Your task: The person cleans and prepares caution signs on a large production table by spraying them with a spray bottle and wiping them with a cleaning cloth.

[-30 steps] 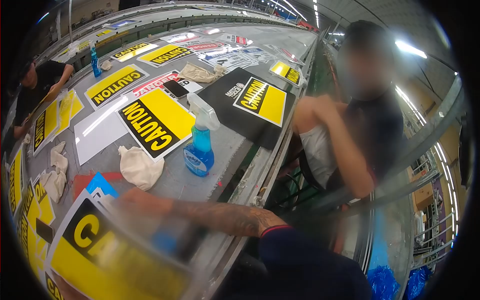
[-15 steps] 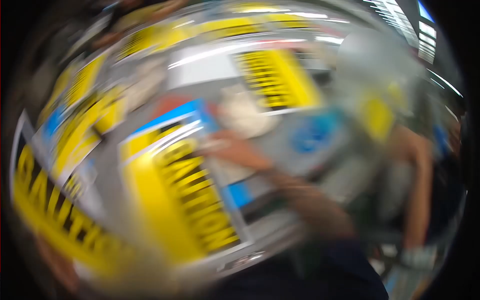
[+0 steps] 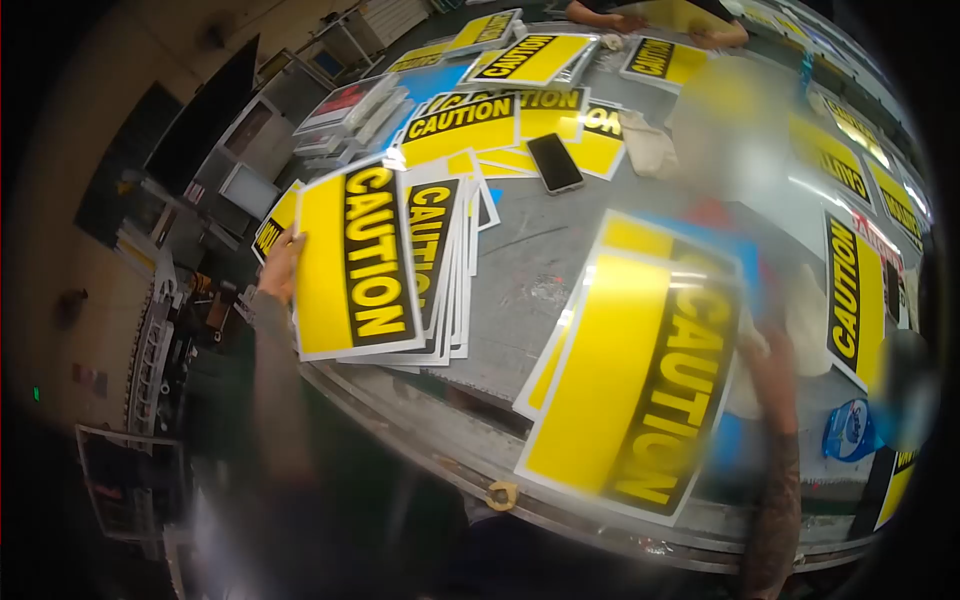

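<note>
At the left, my left hand [image 3: 282, 262] grips the edge of a yellow and black caution sign [image 3: 335, 260], held over a fanned stack of similar signs [image 3: 433, 255]. My right hand [image 3: 768, 360] is at the right edge of another caution sign [image 3: 625, 370], with its fingers closed near a pale cloth; blur hides their exact contact. Beneath that sign lie more yellow signs [image 3: 545, 365] and a blue sheet [image 3: 735, 245].
A black phone [image 3: 554, 163], a pale glove [image 3: 648, 145] and more signs [image 3: 462, 125] lie on the grey table [image 3: 525, 285]. A blue-labelled bottle [image 3: 850, 430] is at the right. Another person's hands [image 3: 715, 35] hold a sheet at the far side.
The view has swung left and sharpened. My left hand and its sign have moved from the lower left to over the stack. My right hand remains by the other sign.
</note>
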`<action>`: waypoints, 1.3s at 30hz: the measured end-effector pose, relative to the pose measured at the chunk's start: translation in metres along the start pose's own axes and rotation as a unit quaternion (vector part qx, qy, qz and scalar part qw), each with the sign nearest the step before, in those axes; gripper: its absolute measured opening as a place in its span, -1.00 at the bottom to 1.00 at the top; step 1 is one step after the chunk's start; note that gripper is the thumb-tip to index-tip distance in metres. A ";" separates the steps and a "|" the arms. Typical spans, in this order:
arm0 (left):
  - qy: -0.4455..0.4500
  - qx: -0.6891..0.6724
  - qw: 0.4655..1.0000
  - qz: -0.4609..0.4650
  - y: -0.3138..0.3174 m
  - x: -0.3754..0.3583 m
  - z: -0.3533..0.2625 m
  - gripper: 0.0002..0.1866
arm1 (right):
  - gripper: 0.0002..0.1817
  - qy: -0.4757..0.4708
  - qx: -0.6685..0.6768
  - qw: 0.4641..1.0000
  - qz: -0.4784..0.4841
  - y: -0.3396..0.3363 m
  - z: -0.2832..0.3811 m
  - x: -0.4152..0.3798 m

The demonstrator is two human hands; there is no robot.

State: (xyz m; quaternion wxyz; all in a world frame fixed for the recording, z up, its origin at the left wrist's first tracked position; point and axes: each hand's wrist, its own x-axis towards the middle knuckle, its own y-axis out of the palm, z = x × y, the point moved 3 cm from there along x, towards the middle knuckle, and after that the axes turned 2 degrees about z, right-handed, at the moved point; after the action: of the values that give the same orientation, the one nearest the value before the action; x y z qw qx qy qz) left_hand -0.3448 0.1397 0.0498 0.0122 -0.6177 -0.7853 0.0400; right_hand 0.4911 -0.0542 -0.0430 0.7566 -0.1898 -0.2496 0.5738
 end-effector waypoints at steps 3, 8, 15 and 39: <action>-0.025 0.009 0.999 0.041 0.033 0.015 0.023 -0.43 | -0.60 0.000 0.004 1.000 -0.004 0.001 -0.004 0.000; -0.026 0.185 0.982 -0.014 0.050 0.034 0.033 -0.31 | -0.58 0.067 0.036 0.997 0.017 0.000 -0.008 0.001; 0.122 0.542 0.823 -0.124 0.005 0.083 0.067 -0.31 | -0.39 0.085 -0.034 0.996 0.001 0.002 -0.036 0.000; 0.126 0.235 0.890 0.369 0.417 -0.153 0.043 -0.19 | -0.64 -0.083 0.038 0.958 -0.274 -0.072 0.069 -0.013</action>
State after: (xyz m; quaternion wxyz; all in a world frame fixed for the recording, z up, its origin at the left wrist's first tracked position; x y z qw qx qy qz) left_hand 0.0924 0.0868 -0.0204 0.2403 -0.8419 -0.4601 0.1473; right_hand 0.5029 -0.0857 0.0519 0.8679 -0.0373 -0.3321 0.3676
